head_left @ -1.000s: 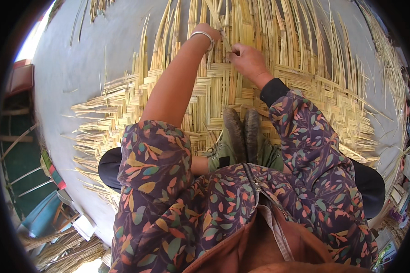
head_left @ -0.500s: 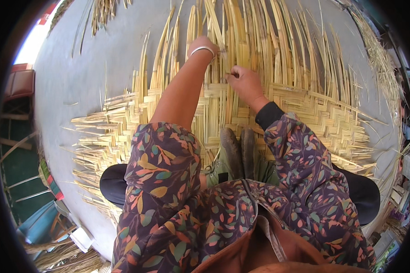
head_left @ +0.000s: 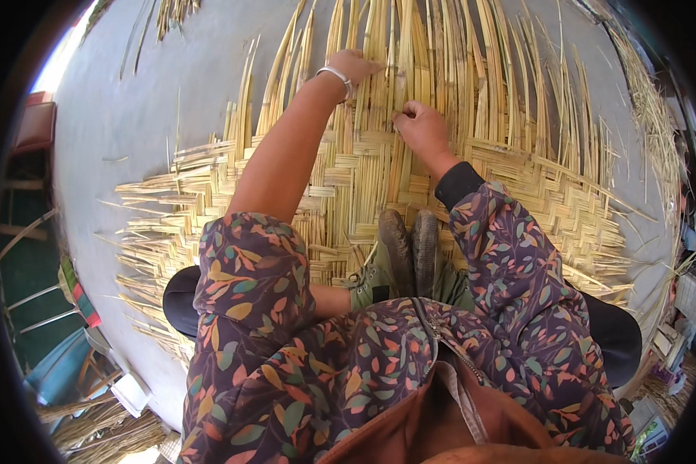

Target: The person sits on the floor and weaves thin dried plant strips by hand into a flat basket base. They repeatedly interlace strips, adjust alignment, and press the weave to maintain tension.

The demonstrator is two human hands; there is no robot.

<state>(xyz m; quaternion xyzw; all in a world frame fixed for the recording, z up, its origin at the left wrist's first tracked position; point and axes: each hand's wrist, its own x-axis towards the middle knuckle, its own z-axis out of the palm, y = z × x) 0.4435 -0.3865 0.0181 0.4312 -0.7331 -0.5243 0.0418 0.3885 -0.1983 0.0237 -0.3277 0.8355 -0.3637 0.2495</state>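
Observation:
A half-woven mat of split yellow reed spreads over the floor, with long loose reed strips fanning out from its far edge. My left hand reaches over the loose strips left of the middle, a white bangle on its wrist. Its fingers point right and close at a strip; their undersides are hidden. Nearer and to the right, my right hand is curled, thumb and forefinger pinched at a reed strip just beyond the woven part.
My two shoes stand together on the mat. Loose straw lies along the right side, and a bundle of stalks at the far left. A dark red seat and a blue item are at the left edge.
My left hand has moved slightly farther out, its fingers now stretching right across the strips. The right hand has shifted a little away from me and to the right.

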